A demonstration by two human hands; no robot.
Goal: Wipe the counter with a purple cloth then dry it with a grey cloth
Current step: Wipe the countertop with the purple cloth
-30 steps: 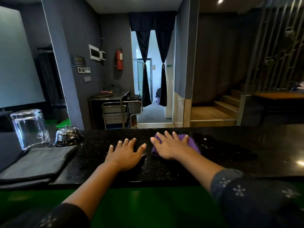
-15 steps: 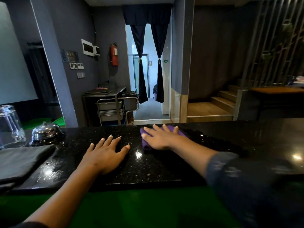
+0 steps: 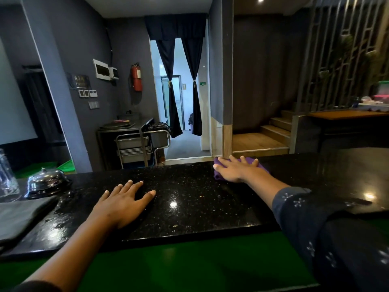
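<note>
The left hand [image 3: 124,204] lies flat on the black counter [image 3: 200,205], fingers spread and straight, holding nothing. Left of it, at the counter's end, a folded grey cloth [image 3: 20,216] lies with a silver bell [image 3: 46,182] just behind it and a clear glass [image 3: 7,175] at the edge of view. Further right, near the counter's far edge, the right hand [image 3: 236,170] presses palm-down with straight fingers on the purple cloth [image 3: 217,175], which shows around the fingers.
</note>
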